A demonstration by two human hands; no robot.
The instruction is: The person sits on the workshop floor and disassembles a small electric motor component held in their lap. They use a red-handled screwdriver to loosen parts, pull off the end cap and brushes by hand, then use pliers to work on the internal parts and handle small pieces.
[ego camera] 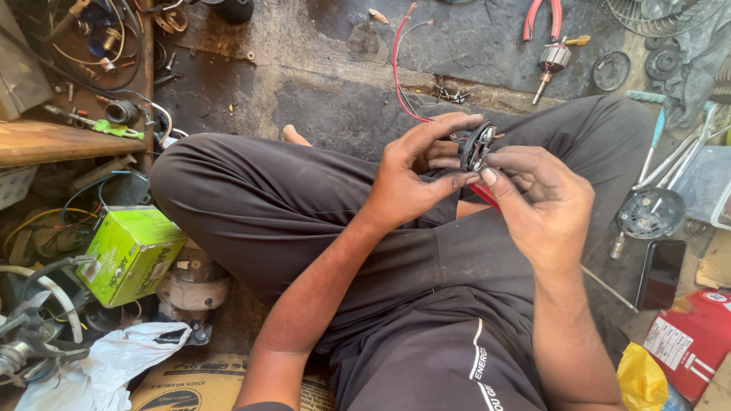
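1. Small dark round part (477, 146) with metal tabs, held edge-on between both hands above the lap, over the crossed legs in dark trousers (304, 221).
2. Left hand (415, 171): fingers curled narrow round the part from the left, forefinger arched over its top, thumb reaching under toward the right hand.
3. Right hand (544, 202): pinches the part's right edge with thumb and forefinger, other fingers folded in behind.
4. Red wire (397, 68) runs from the part up across the concrete floor (327, 99); a thin grey wire lies beside it. A red bit shows just under the hands.
5. Top right on the floor: red-handled pliers (542, 17), just below them a motor armature (552, 62) with shaft.
6. Right of the knee: round metal end cover (649, 213), a dark phone (661, 272) near it, red carton (691, 339) and yellow bag (642, 377) lower down.
7. Left side: green box (131, 253), tilted, beside a worn motor housing (194, 285); white plastic bag (114, 365) below; wooden shelf (53, 141) with loose tools and cables above.
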